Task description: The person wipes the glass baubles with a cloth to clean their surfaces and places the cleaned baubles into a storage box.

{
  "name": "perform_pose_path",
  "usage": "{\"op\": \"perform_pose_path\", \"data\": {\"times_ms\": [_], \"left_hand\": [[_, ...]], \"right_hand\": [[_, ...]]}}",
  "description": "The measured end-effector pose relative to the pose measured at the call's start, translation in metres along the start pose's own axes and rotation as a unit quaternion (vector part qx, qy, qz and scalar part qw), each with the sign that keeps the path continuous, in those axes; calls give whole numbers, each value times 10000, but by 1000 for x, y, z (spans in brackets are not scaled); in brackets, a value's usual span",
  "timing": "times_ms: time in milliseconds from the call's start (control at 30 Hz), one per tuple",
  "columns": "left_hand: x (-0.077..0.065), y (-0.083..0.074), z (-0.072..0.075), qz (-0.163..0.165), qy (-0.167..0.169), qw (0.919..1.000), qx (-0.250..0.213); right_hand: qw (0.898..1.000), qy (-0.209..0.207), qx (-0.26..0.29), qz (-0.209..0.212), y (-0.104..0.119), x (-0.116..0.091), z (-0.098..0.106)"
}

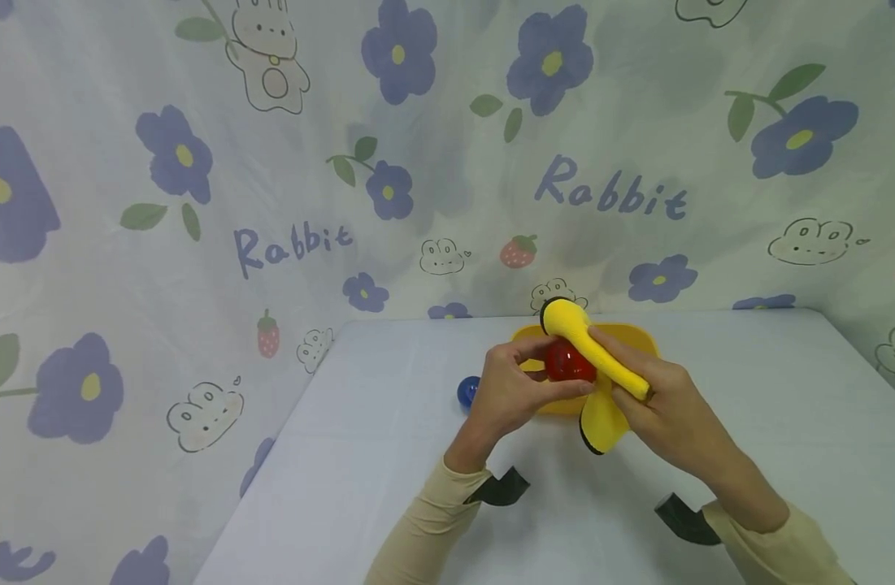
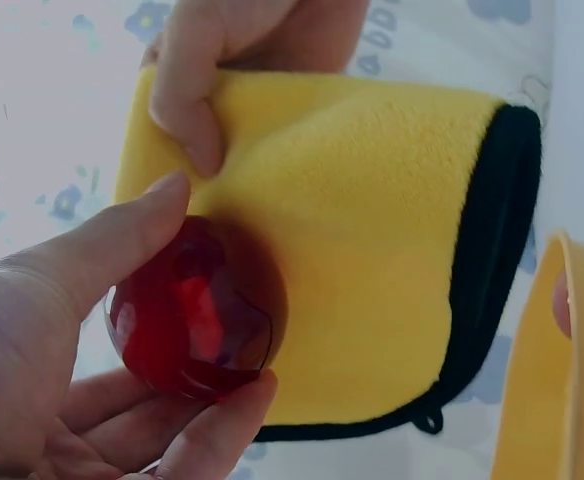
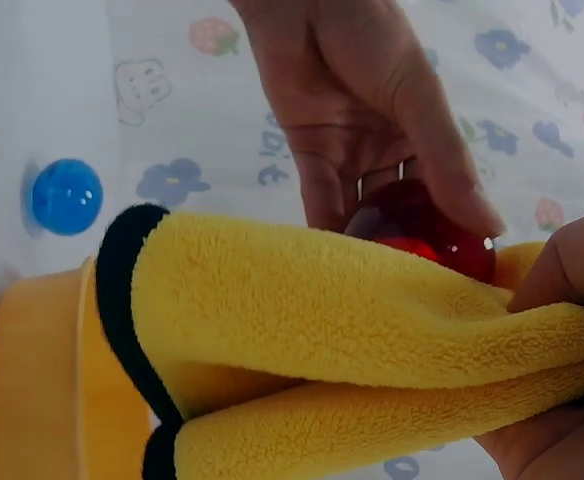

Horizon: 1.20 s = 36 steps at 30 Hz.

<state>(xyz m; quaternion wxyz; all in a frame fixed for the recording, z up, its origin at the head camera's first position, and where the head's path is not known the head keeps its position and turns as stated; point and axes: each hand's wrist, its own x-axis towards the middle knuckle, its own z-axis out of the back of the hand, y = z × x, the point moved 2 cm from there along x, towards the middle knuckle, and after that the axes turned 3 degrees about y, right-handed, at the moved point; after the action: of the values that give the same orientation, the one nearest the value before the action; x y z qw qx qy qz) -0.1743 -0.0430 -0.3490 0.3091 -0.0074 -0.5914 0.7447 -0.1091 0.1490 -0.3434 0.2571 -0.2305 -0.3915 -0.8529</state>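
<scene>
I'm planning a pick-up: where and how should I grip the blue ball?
Grip the blue ball around its widest part, probably from above and its left: it is round and glossy, so a higher pinch might slip, and the yellow basin stands to its right.

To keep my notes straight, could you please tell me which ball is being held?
The red ball, gripped by the left hand close to the cloth; the blue ball sits untouched on the table beside the bin.
</scene>
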Motion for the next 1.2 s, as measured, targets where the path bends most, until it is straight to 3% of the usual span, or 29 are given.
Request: {"op": "perform_pose_path", "data": {"times_ms": [200, 500, 733, 1000, 1200], "left_hand": [[-4, -7, -1, 24, 74, 9999, -119], [-8, -12, -1, -219, 0, 9996, -155], [-8, -15, 1, -386, -201, 9988, -212], [-5, -14, 3, -380, -500, 9979, -145], [-1, -9, 2, -246, -484, 9983, -201]], "right_hand": [[9999, 90, 104, -4, -6, 2, 2], [9947, 333, 866, -443, -12, 3, -2], [9877, 294, 1368, -704, -13, 4, -8], [9737, 506, 1649, -1488, -15, 2, -10], [9640, 498, 1714, -1969, -14, 2, -5]]}}
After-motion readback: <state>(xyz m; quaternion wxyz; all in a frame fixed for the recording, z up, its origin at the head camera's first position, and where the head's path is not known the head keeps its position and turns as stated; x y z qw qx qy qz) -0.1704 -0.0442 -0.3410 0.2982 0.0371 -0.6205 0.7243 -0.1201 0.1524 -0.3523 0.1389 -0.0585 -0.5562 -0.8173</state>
